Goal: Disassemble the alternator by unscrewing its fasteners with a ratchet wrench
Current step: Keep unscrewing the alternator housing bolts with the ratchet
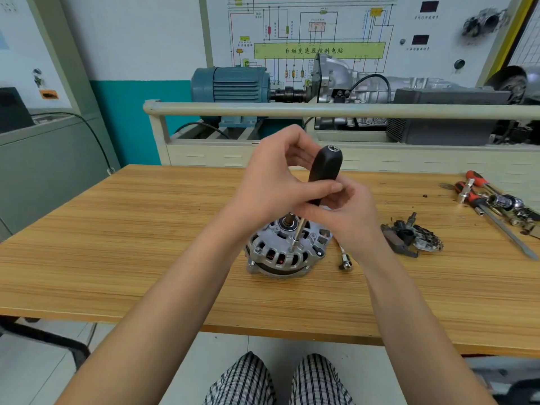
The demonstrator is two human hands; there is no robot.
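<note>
A silver alternator (285, 252) stands on the wooden table (146, 244), shaft end up. A driver with a black handle (325, 171) and a thin steel shaft stands nearly upright over it, the socket tip sitting on a fastener on the housing's top face. My left hand (271, 185) curls round the handle from the left, thumb across its lower part. My right hand (342, 211) grips the bottom of the handle from the right, hiding where handle meets shaft.
A removed long bolt (343, 255) lies just right of the alternator. Dark removed alternator parts (412, 238) sit farther right. Red-handled screwdrivers, sockets and small hardware (496, 203) crowd the table's far right. A training bench with a blue motor (230, 86) stands behind.
</note>
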